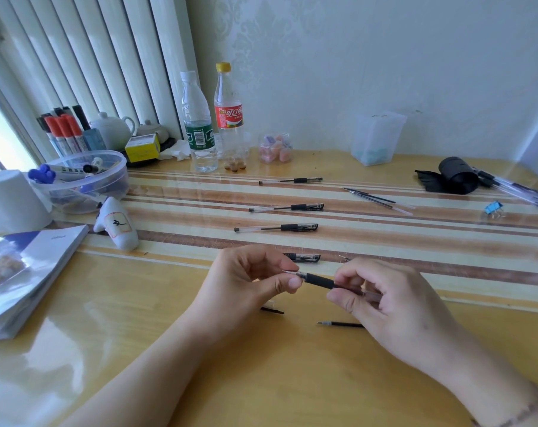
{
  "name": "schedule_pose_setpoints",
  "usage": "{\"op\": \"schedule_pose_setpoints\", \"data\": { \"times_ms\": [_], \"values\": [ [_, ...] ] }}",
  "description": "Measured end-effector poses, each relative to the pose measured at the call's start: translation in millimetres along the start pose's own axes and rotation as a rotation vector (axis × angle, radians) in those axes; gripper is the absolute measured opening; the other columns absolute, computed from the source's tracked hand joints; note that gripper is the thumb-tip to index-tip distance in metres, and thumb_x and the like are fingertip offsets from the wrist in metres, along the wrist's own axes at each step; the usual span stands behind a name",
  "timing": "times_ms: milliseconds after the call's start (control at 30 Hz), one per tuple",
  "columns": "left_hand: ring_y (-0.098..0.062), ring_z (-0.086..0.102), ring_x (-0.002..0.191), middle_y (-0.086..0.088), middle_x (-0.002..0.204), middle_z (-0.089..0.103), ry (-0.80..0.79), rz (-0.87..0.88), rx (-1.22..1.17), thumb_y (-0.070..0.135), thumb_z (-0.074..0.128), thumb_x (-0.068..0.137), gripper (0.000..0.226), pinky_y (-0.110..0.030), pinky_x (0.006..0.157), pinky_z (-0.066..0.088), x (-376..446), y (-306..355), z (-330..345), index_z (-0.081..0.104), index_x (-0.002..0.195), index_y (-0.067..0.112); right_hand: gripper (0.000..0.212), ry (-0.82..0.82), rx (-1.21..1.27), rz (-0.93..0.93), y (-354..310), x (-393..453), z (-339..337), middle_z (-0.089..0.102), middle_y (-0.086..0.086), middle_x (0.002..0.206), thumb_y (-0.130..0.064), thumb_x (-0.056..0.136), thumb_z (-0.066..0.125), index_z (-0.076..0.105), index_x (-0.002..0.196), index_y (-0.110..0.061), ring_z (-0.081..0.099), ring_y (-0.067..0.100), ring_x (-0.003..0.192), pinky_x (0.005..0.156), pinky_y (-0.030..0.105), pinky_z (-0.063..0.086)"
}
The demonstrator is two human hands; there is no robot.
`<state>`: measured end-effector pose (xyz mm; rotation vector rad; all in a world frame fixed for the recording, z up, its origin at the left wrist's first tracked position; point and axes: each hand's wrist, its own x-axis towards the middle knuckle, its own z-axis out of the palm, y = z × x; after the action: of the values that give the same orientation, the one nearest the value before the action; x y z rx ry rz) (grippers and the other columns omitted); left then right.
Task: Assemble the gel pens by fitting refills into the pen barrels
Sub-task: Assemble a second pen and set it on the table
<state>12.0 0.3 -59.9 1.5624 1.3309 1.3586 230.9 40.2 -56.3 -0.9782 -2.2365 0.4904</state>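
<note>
A gel pen (318, 280) with a black rubber grip and clear barrel is held level above the table between both hands. My left hand (249, 282) pinches its tip end with thumb and forefinger. My right hand (394, 306) grips the clear barrel, hiding most of it. Below on the table lie a loose black refill (341, 324) and a small black piece (272, 310). A pen cap (303, 257) lies just behind my left hand. Three capped pens (277, 228) (287, 207) (292, 180) lie in a row further back. Spare refills (375, 198) rest at the right.
A book (30, 272) and a white ceramic piece (118, 224) lie at the left, near a tub of markers (82, 180). Two bottles (199, 124) (229, 118) stand at the back. A black roll (455, 175), a bundle of pens (517, 189) and a blue binder clip (493, 208) sit at the far right.
</note>
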Motion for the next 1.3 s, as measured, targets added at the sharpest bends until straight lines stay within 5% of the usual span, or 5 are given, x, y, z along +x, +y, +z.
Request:
{"op": "schedule_pose_setpoints", "data": {
  "times_ms": [200, 400, 667, 933, 1300],
  "values": [
    [-0.022, 0.068, 0.074, 0.004, 0.081, 0.076, -0.021, 0.163, 0.129, 0.016, 0.082, 0.072, 0.012, -0.038, 0.073, 0.055, -0.3, -6.3, -0.5, 0.075, 0.078, 0.024, 0.049, -0.071, 0.027, 0.035, 2.5, -1.6, 2.3, 0.046, -0.003, 0.046, -0.062, 0.090, 0.035, 0.066, 0.073, -0.029, 0.038, 0.014, 0.042, 0.043, 0.017, 0.028],
    [-0.019, 0.068, 0.083, 0.003, 0.087, 0.073, -0.019, 0.154, 0.135, 0.040, 0.071, 0.080, 0.021, -0.034, 0.073, 0.053, 1.9, -6.8, -2.2, 0.071, 0.093, 0.023, 0.034, -0.037, 0.014, 0.037, 1.2, -0.9, -1.4, 0.063, 0.000, 0.063, -0.065, 0.083, 0.047, 0.060, 0.086, -0.034, 0.056, 0.016, 0.056, 0.050, 0.031, 0.046],
    [-0.025, 0.061, 0.067, -0.004, 0.068, 0.067, -0.055, 0.132, 0.193, 0.051, 0.060, 0.085, 0.037, -0.040, 0.066, 0.051, 1.1, -6.5, -2.2, 0.067, 0.070, 0.018, 0.033, -0.083, -0.094, -0.010, 0.8, -1.7, -2.5, 0.058, -0.013, 0.059, -0.061, 0.084, 0.046, 0.064, 0.080, -0.033, 0.053, 0.011, 0.058, 0.047, 0.017, 0.034],
    [-0.020, 0.063, 0.094, 0.006, 0.104, 0.067, -0.159, 0.163, 0.168, 0.025, 0.073, 0.082, 0.027, -0.033, 0.077, 0.047, 2.4, -5.3, -5.5, 0.063, 0.107, 0.022, 0.024, -0.128, -0.222, -0.026, 3.5, -0.8, 0.8, 0.051, -0.011, 0.055, -0.052, 0.088, 0.054, 0.058, 0.075, -0.032, 0.048, 0.012, 0.058, 0.046, 0.021, 0.032],
    [-0.008, 0.061, 0.085, 0.015, 0.087, 0.067, -0.009, 0.266, 0.445, 0.039, 0.074, 0.079, 0.015, -0.009, 0.069, 0.039, 0.1, -4.0, -4.3, 0.071, 0.089, 0.028, 0.036, -0.088, -0.262, -0.027, -1.6, -1.4, 0.5, 0.039, -0.008, 0.047, -0.057, 0.089, 0.045, 0.049, 0.065, -0.030, 0.040, 0.015, 0.049, 0.043, 0.018, 0.025]
  ]
}}
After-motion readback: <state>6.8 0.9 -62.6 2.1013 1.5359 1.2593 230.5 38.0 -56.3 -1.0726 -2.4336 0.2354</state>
